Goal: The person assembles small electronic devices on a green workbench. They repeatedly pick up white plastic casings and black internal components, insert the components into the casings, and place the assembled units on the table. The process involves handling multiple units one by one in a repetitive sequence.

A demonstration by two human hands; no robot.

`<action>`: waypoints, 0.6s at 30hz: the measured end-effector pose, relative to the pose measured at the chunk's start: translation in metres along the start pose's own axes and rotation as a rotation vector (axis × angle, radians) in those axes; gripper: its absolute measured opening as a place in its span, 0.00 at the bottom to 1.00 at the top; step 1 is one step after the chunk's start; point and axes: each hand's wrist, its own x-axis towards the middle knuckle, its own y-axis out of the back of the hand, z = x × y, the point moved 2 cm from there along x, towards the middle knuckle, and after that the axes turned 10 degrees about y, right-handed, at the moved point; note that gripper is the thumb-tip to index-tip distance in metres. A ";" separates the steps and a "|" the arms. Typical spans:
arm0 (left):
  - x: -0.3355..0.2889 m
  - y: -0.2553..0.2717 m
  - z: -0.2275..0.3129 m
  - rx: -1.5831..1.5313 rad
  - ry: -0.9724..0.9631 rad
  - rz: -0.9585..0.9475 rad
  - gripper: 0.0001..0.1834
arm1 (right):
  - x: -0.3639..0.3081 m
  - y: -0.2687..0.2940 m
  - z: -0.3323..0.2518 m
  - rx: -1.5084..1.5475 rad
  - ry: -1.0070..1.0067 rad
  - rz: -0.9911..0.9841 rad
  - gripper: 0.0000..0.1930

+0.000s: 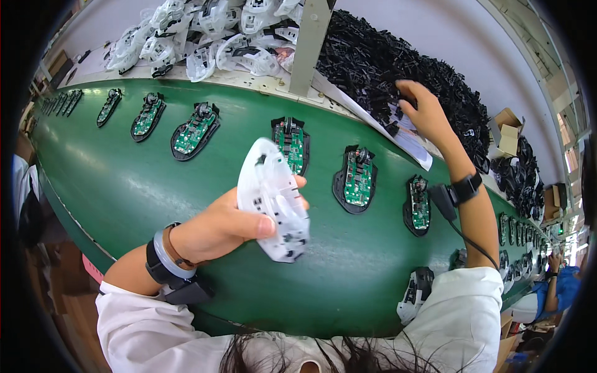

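Observation:
My left hand (219, 227) grips a white plastic mouse top shell (272, 200), held over the green conveyor belt (124, 180). My right hand (421, 112) reaches far across the belt into a heap of small black plastic parts (385, 62), fingers curled among them; whether it holds one is hidden. Along the belt lies a row of black mouse bases with green circuit boards; the nearest ones (356, 178) (292, 144) (418, 205) sit between my two arms. An assembled black and white mouse (416, 293) lies at the belt's near edge by my right sleeve.
A pile of white shells (205, 31) fills the far left shelf behind a grey post (309, 43). Cardboard boxes (507, 130) and more black parts lie to the right. Another person in blue (559, 289) works at the far right end.

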 end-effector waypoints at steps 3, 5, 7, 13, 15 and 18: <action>0.000 -0.003 0.004 -0.031 0.001 -0.037 0.42 | -0.023 -0.005 -0.003 0.057 -0.061 -0.111 0.15; 0.002 -0.013 0.007 0.142 0.035 0.020 0.46 | -0.033 -0.014 0.002 0.060 -0.044 -0.197 0.17; 0.002 -0.017 0.005 0.353 0.030 0.080 0.50 | -0.029 -0.011 -0.004 0.065 -0.092 -0.212 0.13; -0.002 -0.007 0.006 0.229 -0.054 0.172 0.45 | -0.038 -0.005 -0.011 -0.014 -0.241 -0.188 0.08; 0.000 -0.005 0.008 0.148 -0.014 0.153 0.44 | -0.044 -0.005 -0.005 0.030 -0.255 -0.073 0.08; -0.001 -0.006 0.005 0.080 -0.017 0.102 0.34 | -0.045 -0.022 0.000 0.237 -0.285 -0.087 0.14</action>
